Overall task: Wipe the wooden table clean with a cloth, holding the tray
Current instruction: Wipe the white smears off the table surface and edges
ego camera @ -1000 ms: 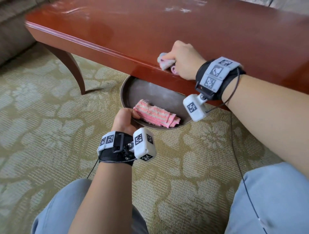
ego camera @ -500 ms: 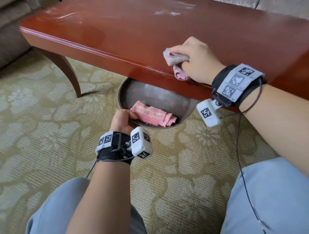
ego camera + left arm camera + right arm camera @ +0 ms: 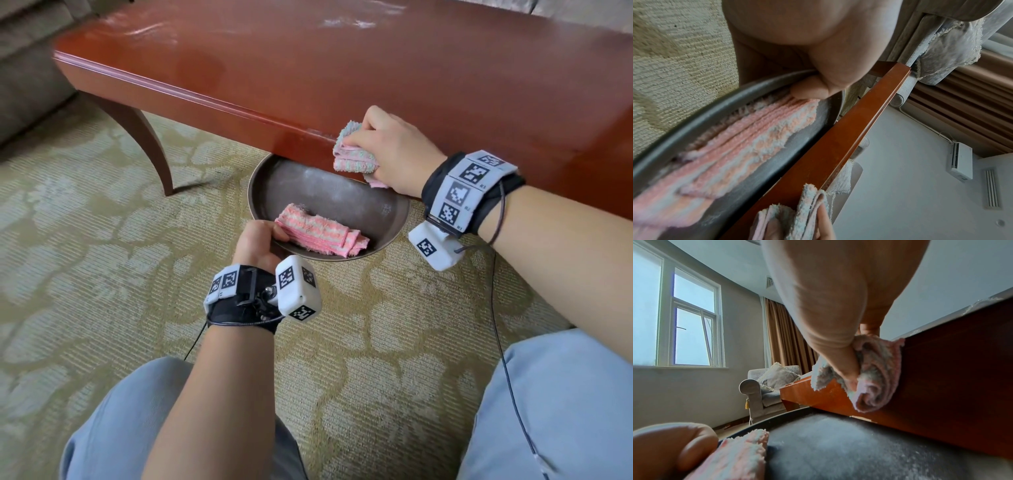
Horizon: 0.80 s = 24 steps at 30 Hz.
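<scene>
head view: bunched pastel cloth [image 3: 354, 154] on table [image 3: 342, 78] edge.

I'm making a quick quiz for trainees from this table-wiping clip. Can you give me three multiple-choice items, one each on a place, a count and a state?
1. Where is the tray held?
A. On top of the table
B. Below the table's near edge
C. On the person's lap

2. How many cloths are in view?
A. One
B. Two
C. Three

3. What is the right hand doing?
A. Gripping a bunched cloth at the table edge
C. Lying flat and empty on the table
B. Holding the tray rim

Answers:
1 B: the tray pokes out from under the table edge, its rim gripped by the left hand.
2 B: a pink cloth lies in the tray and a wiping cloth is in the right hand.
3 A: the fingers curl around the wiping cloth against the edge.
</scene>
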### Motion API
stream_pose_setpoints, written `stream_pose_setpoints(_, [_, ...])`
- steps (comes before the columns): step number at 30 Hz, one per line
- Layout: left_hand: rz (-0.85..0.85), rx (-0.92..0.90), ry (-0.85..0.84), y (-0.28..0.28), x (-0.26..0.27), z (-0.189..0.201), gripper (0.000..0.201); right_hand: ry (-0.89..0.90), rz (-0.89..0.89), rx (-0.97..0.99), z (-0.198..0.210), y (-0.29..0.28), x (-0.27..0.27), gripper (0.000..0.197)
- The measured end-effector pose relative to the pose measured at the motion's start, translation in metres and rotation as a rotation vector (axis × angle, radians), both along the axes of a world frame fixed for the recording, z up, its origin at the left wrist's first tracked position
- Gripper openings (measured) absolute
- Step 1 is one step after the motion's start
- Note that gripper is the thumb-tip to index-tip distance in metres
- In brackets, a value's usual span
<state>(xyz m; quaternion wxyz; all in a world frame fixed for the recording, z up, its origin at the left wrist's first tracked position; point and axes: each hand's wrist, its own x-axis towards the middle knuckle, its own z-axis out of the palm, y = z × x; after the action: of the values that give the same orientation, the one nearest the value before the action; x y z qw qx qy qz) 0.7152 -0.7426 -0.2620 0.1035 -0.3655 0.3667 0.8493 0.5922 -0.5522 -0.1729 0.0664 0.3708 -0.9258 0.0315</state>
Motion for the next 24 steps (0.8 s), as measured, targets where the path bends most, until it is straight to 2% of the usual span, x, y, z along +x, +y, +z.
stream_pose_setpoints(4, [0.025, 0.033, 0.014, -0.003, -0.002, -0.004, 0.035, 0.04, -0.003, -0.015, -0.002, -0.012, -0.004, 0.046])
stream_pose_setpoints(13, [0.007, 0.044, -0.014, -0.012, -0.007, -0.007, 0.031, 0.034, -0.002, -0.049, -0.004, -0.056, -0.019, 0.038])
stream_pose_setpoints(20, [-0.002, 0.016, -0.022, -0.019, -0.004, -0.005, 0.032, 0.075, -0.008, -0.035, -0.007, -0.093, -0.027, 0.022])
stream_pose_setpoints(24, [-0.006, 0.005, -0.038, -0.023, 0.0, 0.0, 0.031, 0.072, -0.019, -0.011, -0.002, -0.115, -0.02, 0.019])
